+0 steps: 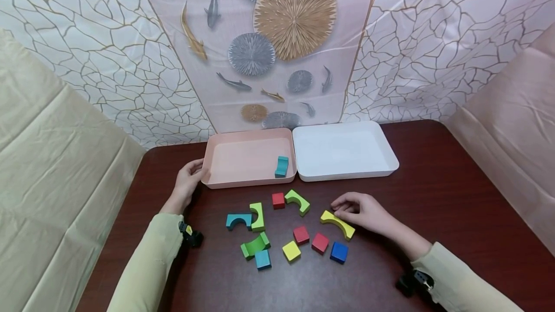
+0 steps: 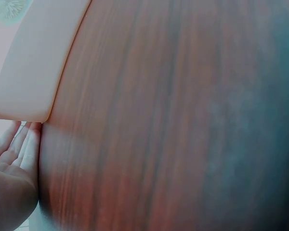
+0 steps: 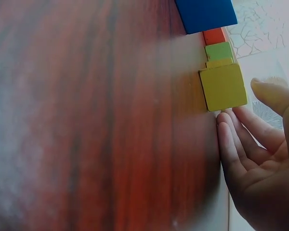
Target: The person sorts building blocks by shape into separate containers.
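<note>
At the left end of the pink tray (image 1: 243,183) is my left hand (image 1: 187,182). In the left wrist view its fingers (image 2: 31,149) lie fairly straight against the tray's end wall (image 2: 38,62). My right hand (image 1: 362,210) is beside a yellow arch block (image 1: 340,225) on the table, thumb on the near side. The right wrist view shows that block's square end (image 3: 224,87) between the thumb (image 3: 274,96) and the extended fingers, with a gap at the thumb. A teal arch block (image 1: 282,166) lies inside the pink tray, towards its right end.
A white tray (image 1: 347,176) adjoins the pink one on the right. Between my hands lie green arches (image 1: 256,245), a blue arch (image 1: 238,219), red cubes (image 1: 278,201), a yellow cube (image 1: 291,251), a light blue cube (image 1: 262,259) and a dark blue cube (image 1: 339,252).
</note>
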A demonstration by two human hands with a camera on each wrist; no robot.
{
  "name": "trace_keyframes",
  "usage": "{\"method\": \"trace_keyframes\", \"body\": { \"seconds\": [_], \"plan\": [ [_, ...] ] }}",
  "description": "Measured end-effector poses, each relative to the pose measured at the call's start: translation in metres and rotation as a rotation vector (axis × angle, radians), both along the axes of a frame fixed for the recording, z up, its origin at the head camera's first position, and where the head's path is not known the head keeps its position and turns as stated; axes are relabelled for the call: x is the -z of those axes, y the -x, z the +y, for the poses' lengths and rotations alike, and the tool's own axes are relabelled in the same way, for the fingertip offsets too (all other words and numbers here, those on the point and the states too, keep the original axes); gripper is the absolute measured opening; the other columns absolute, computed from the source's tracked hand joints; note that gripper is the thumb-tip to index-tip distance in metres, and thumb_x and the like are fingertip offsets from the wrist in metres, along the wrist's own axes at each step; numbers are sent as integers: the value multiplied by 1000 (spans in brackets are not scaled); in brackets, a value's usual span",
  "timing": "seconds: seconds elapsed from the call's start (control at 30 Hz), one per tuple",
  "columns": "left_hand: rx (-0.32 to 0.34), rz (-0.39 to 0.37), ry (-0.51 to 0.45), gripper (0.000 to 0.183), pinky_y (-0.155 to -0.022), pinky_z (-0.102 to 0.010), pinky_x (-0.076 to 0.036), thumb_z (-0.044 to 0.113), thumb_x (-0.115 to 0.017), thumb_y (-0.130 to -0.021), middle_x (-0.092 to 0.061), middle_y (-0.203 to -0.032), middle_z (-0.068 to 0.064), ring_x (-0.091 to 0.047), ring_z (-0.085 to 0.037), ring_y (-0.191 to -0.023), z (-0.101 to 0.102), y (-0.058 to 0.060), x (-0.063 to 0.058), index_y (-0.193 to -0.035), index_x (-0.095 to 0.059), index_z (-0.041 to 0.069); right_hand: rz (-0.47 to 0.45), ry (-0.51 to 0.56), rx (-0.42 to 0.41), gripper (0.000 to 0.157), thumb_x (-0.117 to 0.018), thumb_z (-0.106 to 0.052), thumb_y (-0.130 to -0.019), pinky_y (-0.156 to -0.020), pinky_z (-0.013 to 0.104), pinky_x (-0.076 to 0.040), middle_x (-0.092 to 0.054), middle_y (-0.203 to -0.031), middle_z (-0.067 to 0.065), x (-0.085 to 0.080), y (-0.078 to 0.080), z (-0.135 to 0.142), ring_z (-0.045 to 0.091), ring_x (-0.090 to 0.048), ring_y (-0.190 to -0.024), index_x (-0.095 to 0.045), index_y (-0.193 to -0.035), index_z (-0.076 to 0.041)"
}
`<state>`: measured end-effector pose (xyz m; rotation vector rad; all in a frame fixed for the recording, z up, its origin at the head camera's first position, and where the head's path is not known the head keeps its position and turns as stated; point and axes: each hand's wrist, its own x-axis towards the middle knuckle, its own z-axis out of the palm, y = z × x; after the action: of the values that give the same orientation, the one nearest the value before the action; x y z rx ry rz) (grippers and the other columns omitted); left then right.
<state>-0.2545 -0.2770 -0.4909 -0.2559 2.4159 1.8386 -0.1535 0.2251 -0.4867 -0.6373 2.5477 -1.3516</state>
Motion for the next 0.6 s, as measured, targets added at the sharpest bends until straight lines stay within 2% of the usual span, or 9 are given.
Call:
{"method": "trace_keyframes", "body": {
  "seconds": [0.23,0.6],
  "plan": [
    [0,-7,-2,57,-91,-5,-43,20,-56,-111,-42,-165,-23,-44,-34,-151,0,0,-1,-163,-38,2,24,-19,-34,21,-79,-11,-97,-81,21,-60,-79,-111,13,1,0,-1,5,-72,-93,-76,-115,-2],
    [3,-15,-4,58,-89,-5,-43,20,-56,-111,-42,-166,-23,-44,-34,-152,1,0,-1,-163,-38,2,-1,-36,-51,22,-81,-13,-95,-79,20,-60,-78,-105,9,1,-1,-3,2,-70,-89,-77,-114,-3]
  ]
}}
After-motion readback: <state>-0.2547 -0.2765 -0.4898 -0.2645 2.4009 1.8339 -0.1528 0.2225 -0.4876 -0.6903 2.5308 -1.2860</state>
